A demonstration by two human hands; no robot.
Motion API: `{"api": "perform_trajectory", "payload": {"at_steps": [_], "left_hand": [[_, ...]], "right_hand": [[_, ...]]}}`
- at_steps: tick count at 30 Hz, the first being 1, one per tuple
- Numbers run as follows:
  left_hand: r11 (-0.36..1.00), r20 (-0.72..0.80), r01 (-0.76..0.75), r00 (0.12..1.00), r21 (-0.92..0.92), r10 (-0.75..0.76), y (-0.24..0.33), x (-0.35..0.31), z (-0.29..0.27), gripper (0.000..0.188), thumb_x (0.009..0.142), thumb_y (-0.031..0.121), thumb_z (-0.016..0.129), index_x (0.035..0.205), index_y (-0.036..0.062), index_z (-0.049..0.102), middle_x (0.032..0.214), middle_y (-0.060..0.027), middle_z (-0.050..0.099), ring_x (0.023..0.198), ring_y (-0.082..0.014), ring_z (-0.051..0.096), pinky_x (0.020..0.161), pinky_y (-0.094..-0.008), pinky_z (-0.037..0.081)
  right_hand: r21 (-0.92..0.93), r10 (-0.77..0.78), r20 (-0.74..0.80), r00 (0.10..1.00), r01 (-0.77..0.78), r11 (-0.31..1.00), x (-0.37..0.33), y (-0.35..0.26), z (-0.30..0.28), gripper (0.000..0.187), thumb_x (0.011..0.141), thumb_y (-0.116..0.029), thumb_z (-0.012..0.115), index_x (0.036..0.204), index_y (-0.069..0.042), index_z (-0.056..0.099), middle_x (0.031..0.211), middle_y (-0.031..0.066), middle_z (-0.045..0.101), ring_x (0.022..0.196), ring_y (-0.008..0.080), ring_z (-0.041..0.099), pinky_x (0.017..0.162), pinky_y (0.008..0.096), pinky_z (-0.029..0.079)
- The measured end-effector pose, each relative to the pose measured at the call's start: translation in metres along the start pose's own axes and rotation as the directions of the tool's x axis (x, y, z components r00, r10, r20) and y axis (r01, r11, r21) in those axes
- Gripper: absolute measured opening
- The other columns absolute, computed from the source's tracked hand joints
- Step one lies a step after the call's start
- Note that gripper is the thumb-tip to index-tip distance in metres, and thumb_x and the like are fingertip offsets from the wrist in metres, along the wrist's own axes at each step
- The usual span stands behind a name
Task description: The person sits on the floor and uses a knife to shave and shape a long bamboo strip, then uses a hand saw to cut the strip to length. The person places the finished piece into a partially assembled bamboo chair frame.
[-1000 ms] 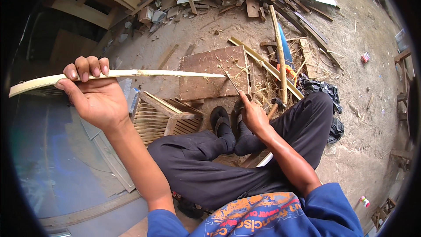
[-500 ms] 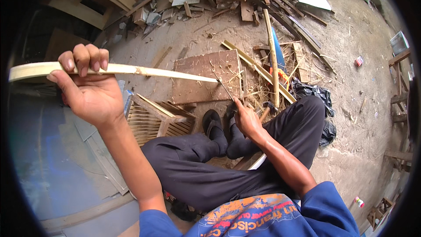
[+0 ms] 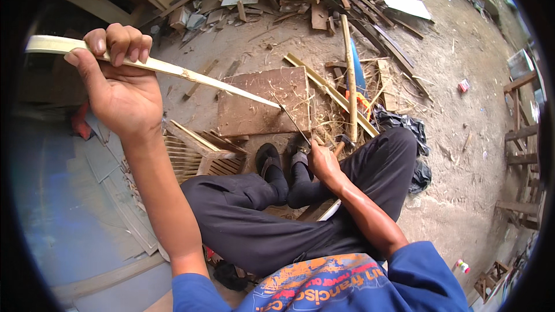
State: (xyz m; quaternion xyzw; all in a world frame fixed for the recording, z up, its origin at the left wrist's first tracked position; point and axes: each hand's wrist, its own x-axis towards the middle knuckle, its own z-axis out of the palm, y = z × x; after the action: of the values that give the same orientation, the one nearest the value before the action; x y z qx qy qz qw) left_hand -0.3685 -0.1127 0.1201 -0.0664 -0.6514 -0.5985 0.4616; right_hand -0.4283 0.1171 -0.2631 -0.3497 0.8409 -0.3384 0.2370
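Note:
My left hand [image 3: 124, 89], raised at the left, is closed round a long pale bamboo strip [image 3: 199, 76]. The strip slopes down to the right, and its tip meets the thin blade of a knife [image 3: 293, 120] over a brown wooden board [image 3: 245, 107]. My right hand [image 3: 325, 164] grips the knife, whose handle is mostly hidden in the fingers. Shavings [image 3: 298, 95] lie on the board's right part.
Beyond the board stand a pole [image 3: 350, 81] and a hammer [image 3: 341, 145]. A slatted wooden frame [image 3: 199, 153] lies left of my feet [image 3: 272, 164]. Black plastic bags [image 3: 407, 127] rest by my right knee, and scrap wood [image 3: 321, 17] is piled farther off.
My left hand has risen, so the strip slants more steeply. My right hand and the knife keep nearly the same place by the board; the whole view has shifted slightly.

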Motion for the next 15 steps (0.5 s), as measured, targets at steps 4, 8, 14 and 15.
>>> {"api": "perform_trajectory", "payload": {"at_steps": [4, 8, 14, 15], "left_hand": [[1.000, -0.003, 0.004, 1.000, 0.009, -0.004, 0.001, -0.001, -0.008, 0.041, 0.104, 0.052, 0.046, 0.091, 0.0135, 0.041, 0.077, -0.0007, 0.032, 0.074, -0.0159, 0.031, 0.072, -0.0319, 0.031], [0.996, 0.024, 0.014, 1.000, -0.084, -0.012, 0.005, 0.000, -0.014, 0.042, 0.105, 0.053, 0.044, 0.093, 0.0125, 0.043, 0.077, -0.0007, 0.033, 0.074, -0.0163, 0.033, 0.073, -0.0324, 0.032], [0.994, 0.029, 0.032, 0.999, -0.100, -0.030, -0.008, 0.002, -0.005, 0.042, 0.104, 0.052, 0.046, 0.092, 0.0121, 0.043, 0.078, -0.0006, 0.031, 0.076, -0.0168, 0.031, 0.074, -0.0322, 0.031], [0.995, 0.013, 0.031, 0.999, -0.098, -0.030, -0.008, 0.003, -0.004, 0.041, 0.104, 0.051, 0.047, 0.091, 0.0118, 0.042, 0.079, -0.0007, 0.029, 0.076, -0.0174, 0.030, 0.074, -0.0325, 0.030]], "right_hand": [[0.065, -0.059, -0.025, 0.998, 0.061, 0.996, -0.004, -0.027, -0.021, 0.021, 0.089, -0.014, 0.060, 0.096, 0.005, 0.053, 0.083, 0.0315, 0.066, 0.085, 0.0527, 0.064, 0.072, 0.0588, 0.052], [0.140, -0.028, -0.040, 0.999, 0.033, 0.990, -0.011, -0.043, -0.052, 0.020, 0.089, -0.012, 0.059, 0.098, 0.006, 0.058, 0.079, 0.0326, 0.065, 0.080, 0.0488, 0.067, 0.073, 0.0555, 0.052], [0.303, 0.024, -0.057, 0.998, -0.006, 0.953, -0.018, -0.014, -0.014, 0.029, 0.092, -0.017, 0.065, 0.114, 0.001, 0.065, 0.072, 0.0183, 0.064, 0.068, 0.0244, 0.068, 0.064, 0.0368, 0.051], [0.335, 0.004, -0.075, 0.997, 0.021, 0.942, -0.024, -0.016, -0.013, 0.029, 0.091, -0.016, 0.066, 0.115, 0.000, 0.065, 0.070, 0.0175, 0.063, 0.064, 0.0233, 0.066, 0.062, 0.0368, 0.050]]}}
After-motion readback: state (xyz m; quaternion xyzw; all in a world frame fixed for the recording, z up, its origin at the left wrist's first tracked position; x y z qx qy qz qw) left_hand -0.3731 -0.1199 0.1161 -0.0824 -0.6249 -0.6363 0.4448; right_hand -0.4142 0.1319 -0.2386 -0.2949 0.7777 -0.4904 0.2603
